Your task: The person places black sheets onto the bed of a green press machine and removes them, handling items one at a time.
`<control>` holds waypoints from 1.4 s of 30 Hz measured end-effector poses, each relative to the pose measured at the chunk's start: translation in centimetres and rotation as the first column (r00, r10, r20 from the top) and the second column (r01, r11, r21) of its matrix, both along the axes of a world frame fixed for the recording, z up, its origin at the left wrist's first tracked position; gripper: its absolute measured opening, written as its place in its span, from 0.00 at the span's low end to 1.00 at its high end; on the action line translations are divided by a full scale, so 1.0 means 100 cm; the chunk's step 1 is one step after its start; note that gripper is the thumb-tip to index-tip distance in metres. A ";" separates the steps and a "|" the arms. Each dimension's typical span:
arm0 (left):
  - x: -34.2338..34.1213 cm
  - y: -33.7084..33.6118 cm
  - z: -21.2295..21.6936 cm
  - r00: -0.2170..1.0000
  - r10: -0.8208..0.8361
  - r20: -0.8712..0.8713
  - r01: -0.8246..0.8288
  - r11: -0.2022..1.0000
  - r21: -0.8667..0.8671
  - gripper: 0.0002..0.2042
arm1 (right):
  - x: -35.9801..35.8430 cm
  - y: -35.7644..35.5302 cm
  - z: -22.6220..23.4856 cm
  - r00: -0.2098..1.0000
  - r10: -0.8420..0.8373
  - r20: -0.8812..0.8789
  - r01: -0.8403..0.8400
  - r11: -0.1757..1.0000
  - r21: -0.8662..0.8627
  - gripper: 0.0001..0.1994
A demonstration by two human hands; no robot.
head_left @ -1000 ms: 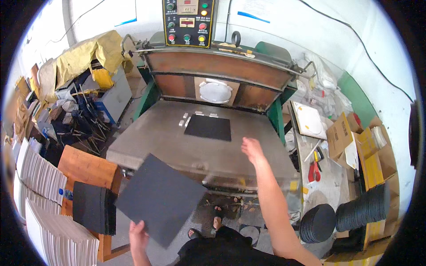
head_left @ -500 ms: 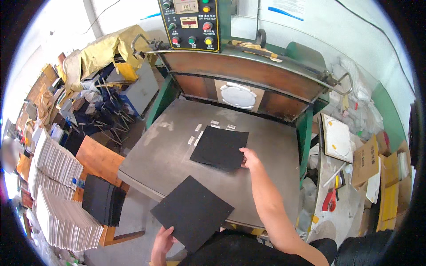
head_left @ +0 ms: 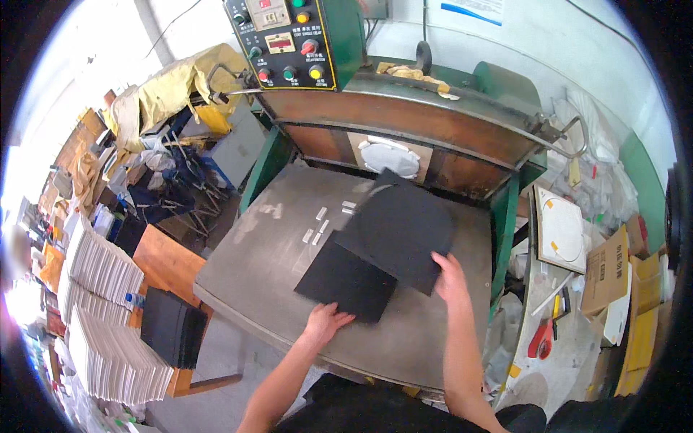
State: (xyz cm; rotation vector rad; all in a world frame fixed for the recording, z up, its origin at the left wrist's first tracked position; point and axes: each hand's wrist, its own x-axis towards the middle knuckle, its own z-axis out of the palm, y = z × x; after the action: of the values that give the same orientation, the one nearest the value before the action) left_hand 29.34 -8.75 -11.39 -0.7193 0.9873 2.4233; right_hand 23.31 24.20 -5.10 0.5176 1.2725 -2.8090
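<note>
My left hand (head_left: 328, 323) is closed on the near edge of a plain black square sheet (head_left: 345, 283), low over the grey machine bed (head_left: 245, 256). A second black sheet (head_left: 404, 224), with a round outline showing on it, is tilted at the right and overlaps the far side of the first. My right hand (head_left: 451, 280) pinches its near right corner. Small white blocks (head_left: 308, 235) are stuck on the bed beside the sheets' left edges. Behind, a white round form (head_left: 390, 157) sits on a board in the press opening.
Green press sides (head_left: 261, 169) flank the bed, and a button panel (head_left: 289, 47) stands above at the back. On the left, a wooden bench (head_left: 170, 252) holds a black sheet stack (head_left: 170, 328) beside white stacks (head_left: 119, 353). Red-handled scissors (head_left: 540, 339) lie on the right-hand side table.
My left hand has carried its sheet forward onto the bed area. My right hand has shifted the other sheet right and away, turning it. The view has tilted slightly.
</note>
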 end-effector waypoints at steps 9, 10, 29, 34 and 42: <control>-0.066 0.045 -0.008 0.999 0.011 -0.033 -0.020 0.961 -0.277 0.17 | 0.257 0.081 -0.016 0.882 -0.375 0.285 0.213 0.857 0.469 0.22; -0.053 0.044 0.005 0.997 0.019 -0.073 -0.047 0.914 -0.402 0.18 | 0.280 0.071 -0.016 0.877 -0.394 0.277 0.249 0.863 0.440 0.21; -0.083 0.163 -0.006 0.278 -0.919 -0.280 -0.198 0.230 -0.953 0.19 | 0.396 -0.123 0.067 0.573 -0.804 0.161 0.718 0.586 0.376 0.19; 0.011 0.128 0.090 0.297 -0.839 -0.456 0.668 0.523 -0.528 0.15 | 0.434 -0.121 0.061 0.585 -0.799 0.141 0.748 0.599 0.285 0.18; 0.120 0.124 0.142 -0.175 -0.858 -0.483 0.425 0.376 -0.823 0.30 | 0.490 -0.110 0.040 0.565 -0.824 0.031 0.804 0.559 0.204 0.16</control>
State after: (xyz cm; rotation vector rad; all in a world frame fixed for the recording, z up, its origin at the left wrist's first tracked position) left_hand 41.32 3.62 2.76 1.2369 1.6705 1.3009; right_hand 72.27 13.24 -1.13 1.6809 1.5382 -3.2376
